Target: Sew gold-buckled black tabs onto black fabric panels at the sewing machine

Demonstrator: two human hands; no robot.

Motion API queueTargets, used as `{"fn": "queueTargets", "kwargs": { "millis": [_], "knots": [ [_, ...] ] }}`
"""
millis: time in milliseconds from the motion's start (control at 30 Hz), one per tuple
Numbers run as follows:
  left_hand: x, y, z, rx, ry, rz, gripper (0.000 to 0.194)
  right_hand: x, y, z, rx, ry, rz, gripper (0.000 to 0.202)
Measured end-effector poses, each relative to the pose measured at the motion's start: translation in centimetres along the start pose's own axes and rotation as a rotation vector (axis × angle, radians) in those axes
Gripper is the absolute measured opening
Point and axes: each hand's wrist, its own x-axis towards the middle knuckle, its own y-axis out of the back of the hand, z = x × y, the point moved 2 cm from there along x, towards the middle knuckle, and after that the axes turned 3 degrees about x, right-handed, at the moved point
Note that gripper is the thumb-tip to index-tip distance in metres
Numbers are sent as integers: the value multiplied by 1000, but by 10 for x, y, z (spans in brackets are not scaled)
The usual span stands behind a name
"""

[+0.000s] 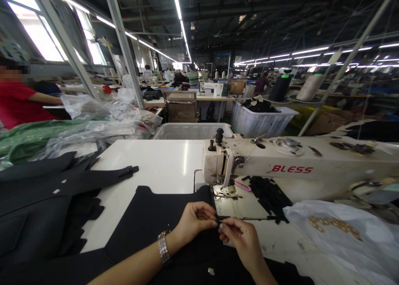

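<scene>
Black fabric pieces [156,210] lie across the front of the white table, with one edge by the needle area of a cream sewing machine [293,156]. My left hand [196,222], with a metal watch at the wrist, pinches the black material just in front of the presser foot. Close beside it, my right hand [240,237] pinches the same spot between thumb and finger. The fingertips nearly meet, and the small dark part between them is hard to make out. Black strips [269,195] lie on the machine bed, next to a pink-handled tool [243,185].
A plastic bag with gold-coloured rings [335,227] rests at the right. More black pieces [40,202] are piled at the left. Behind the table stand an open white bin [193,131] and a filled one [264,121]. A person in red [21,96] is at the far left.
</scene>
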Motion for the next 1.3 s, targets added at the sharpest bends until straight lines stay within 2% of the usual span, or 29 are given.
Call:
{"fn": "queueTargets", "kwargs": {
  "millis": [67, 133, 233, 333, 567, 633, 733, 800, 867, 933, 1033, 1133, 1200, 1300],
  "knots": [
    [-1, 0, -1, 61, -8, -43, 32, 2, 0, 0, 46, -60, -27, 26],
    [-3, 0, 2, 263, -100, -55, 28, 5, 1, 1, 89, -128, -50, 26],
    [-10, -4, 12, 694, -402, -91, 20, 9, 3, 2, 119, -189, -48, 25],
    [-17, -7, 18, 976, -639, -136, 16, 11, 3, 3, 116, -235, -49, 23],
    [-21, -9, 17, 1309, -829, -179, 20, 10, 4, 2, 4, -226, -64, 23],
    [-20, -8, 17, 1366, -848, -164, 20, 2, 8, -1, -101, -117, -17, 20],
    [-11, -5, 18, 1418, -863, -114, 22, -16, 14, -3, -527, 259, 47, 25],
    [0, 1, 20, 1464, -869, -69, 25, -28, 14, 1, -847, 490, 6, 31],
    [14, 7, 21, 1552, -875, -60, 28, -35, 13, 6, -1038, 600, -76, 35],
    [28, 13, 24, 1670, -885, -116, 29, -36, 12, 10, -1134, 657, -119, 36],
    [40, 18, 29, 1807, -942, -309, 27, -33, 11, 11, -1173, 699, -117, 35],
    [43, 20, 35, 1848, -1021, -500, 24, -32, 13, 13, -1177, 698, -125, 36],
    [43, 21, 38, 1845, -1052, -563, 25, -32, 15, 16, -1178, 677, -142, 38],
    [42, 22, 40, 1834, -1060, -585, 25, -34, 16, 17, -1187, 663, -172, 39]
  ]
}}
